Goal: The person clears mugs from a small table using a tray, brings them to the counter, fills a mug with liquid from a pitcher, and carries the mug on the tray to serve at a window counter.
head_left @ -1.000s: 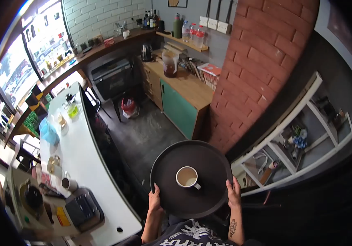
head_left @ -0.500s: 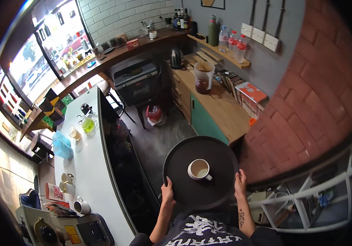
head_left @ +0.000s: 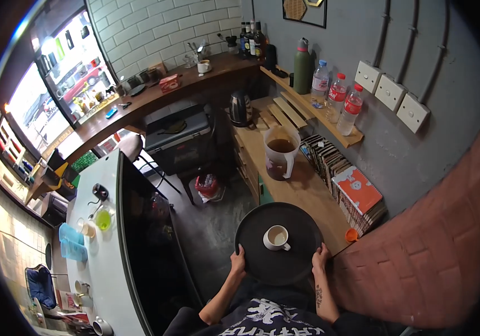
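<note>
At lower center, the left hand (head_left: 238,261) and right hand (head_left: 321,258) curl around opposite edges of a round black tray (head_left: 279,270), which carries a white cup (head_left: 276,238) with a little pale liquid in the bottom. Above the tray, a pitcher (head_left: 281,154) of brown liquid stands on the wooden counter (head_left: 312,196). At left, a glass pot (head_left: 103,220) holds bright green liquid.
</note>
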